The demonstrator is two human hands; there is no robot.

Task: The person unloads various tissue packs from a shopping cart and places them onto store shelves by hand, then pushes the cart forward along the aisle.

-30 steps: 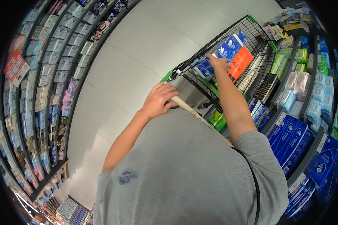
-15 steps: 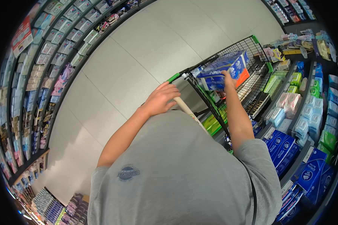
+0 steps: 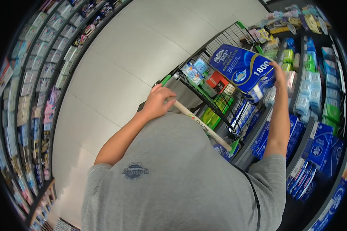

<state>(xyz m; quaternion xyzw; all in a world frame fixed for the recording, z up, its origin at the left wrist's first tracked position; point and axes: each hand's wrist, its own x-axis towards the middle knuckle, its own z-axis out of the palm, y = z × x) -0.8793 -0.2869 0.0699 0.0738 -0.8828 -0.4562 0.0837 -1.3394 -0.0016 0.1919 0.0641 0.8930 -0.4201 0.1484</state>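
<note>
My left hand is wrapped around the pale handle bar of a shopping cart, close to its green end piece. In my right hand is a large blue Vinda tissue paper pack marked "1800", gripped at its right end. The pack is tilted over the cart's wire basket and covers part of it. Beneath and left of the pack, the cart holds a blue-and-white package and a red-and-black box. A green package shows lower down, behind the handle.
Shelves on the right carry pale blue wipes packs, green packs and blue tissue packs. A long curved-looking shelf of small packaged goods runs along the left. Tiled floor lies between them.
My right hand has lifted the blue pack up from the cart and moved it right, turning its printed face toward me. Cart items beneath now show. My left hand stays on the handle.
</note>
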